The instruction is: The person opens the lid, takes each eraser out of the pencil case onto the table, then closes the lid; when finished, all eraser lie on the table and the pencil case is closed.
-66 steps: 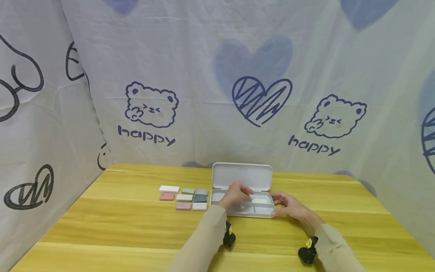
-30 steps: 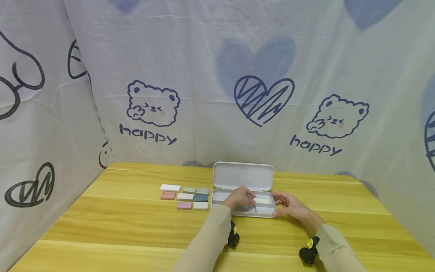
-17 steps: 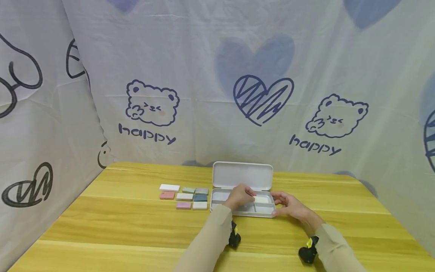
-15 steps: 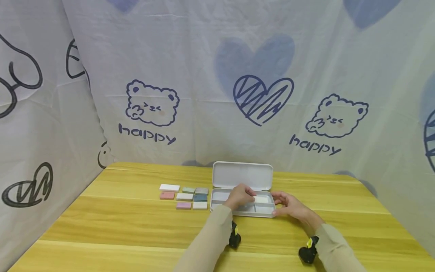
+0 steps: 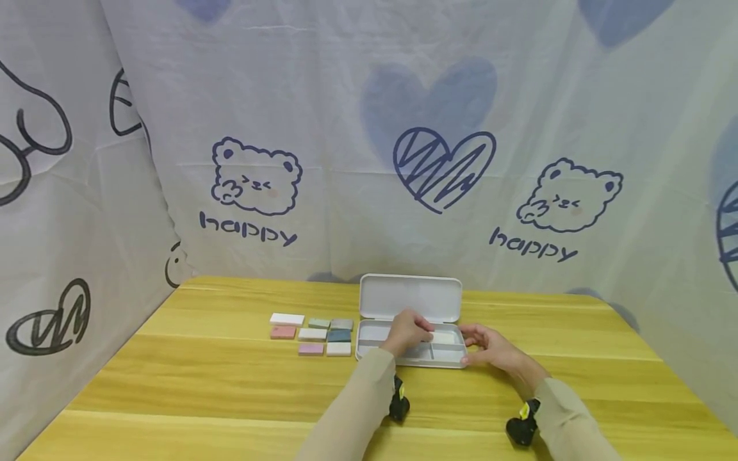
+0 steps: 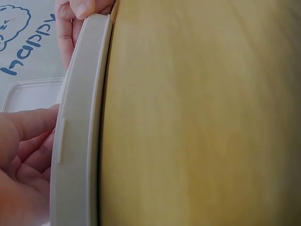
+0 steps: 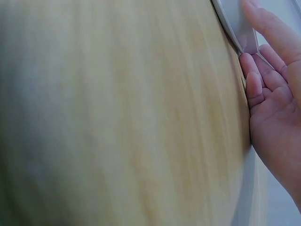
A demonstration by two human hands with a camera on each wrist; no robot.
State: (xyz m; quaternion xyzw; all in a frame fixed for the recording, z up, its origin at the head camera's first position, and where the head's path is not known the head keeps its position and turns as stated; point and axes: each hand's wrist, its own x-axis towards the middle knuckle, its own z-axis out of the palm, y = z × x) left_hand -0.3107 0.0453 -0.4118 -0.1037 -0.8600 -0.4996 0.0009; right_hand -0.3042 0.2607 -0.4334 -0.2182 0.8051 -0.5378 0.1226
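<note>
An opened pale grey pencil case [image 5: 410,298] stands on the table, its lid raised at the back and its tray split into compartments. A white flat block [image 5: 444,337], perhaps an eraser, lies in the back right compartment. My left hand [image 5: 406,333] reaches into the tray with curved fingers, tips at that block's left end. In the left wrist view the case's front wall [image 6: 81,103] hides what lies between those fingertips. My right hand [image 5: 492,349] grips the case's right end, thumb at the front corner and fingers toward the back.
Left of the case several small flat blocks lie in loose rows: white [image 5: 287,319], pink [image 5: 282,332], green [image 5: 319,323], grey [image 5: 341,324], blue [image 5: 338,335] and lilac [image 5: 311,349] among them. A printed cloth [image 5: 346,224] hangs behind the wooden table [image 5: 230,397].
Over the past two seconds my left hand has moved slightly right and down to the white block. It has stayed nearly still since. My right hand keeps its hold on the case.
</note>
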